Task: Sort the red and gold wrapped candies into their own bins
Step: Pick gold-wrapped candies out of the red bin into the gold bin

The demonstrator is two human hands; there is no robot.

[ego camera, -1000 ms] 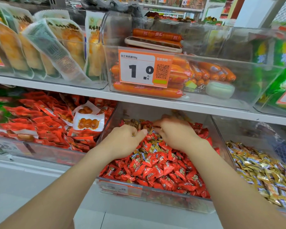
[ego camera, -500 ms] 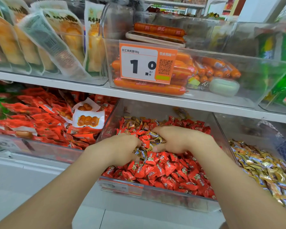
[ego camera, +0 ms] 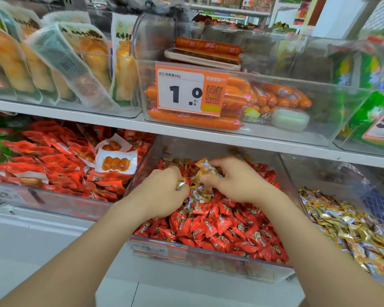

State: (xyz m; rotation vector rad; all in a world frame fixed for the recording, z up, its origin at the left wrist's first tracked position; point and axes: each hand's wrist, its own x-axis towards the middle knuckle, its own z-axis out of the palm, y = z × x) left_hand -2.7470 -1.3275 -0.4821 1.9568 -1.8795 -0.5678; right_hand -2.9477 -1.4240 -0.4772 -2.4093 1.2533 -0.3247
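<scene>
To the left of the left hand, in the neighbour bin, lie red snack packets, and two white packets rest on top of them; the left hand itself is inside the middle clear bin, low over the red candies, its fingers curled around one gold candy, whose shiny end shows at the knuckles. Between the two hands a small heap of gold candies lies mixed on top of the red ones, touching both hands; above the hands, on the upper shelf, stands an orange price tag in front of long orange sausages. The right hand is just beside the left one, a little farther back in the same bin; its thumb and fingers pinch a few gold candies, raised a little above the pile. To the right of the right hand, behind the clear wall, the next bin holds a mass of gold wrapped candies, well apart from both hands.
</scene>
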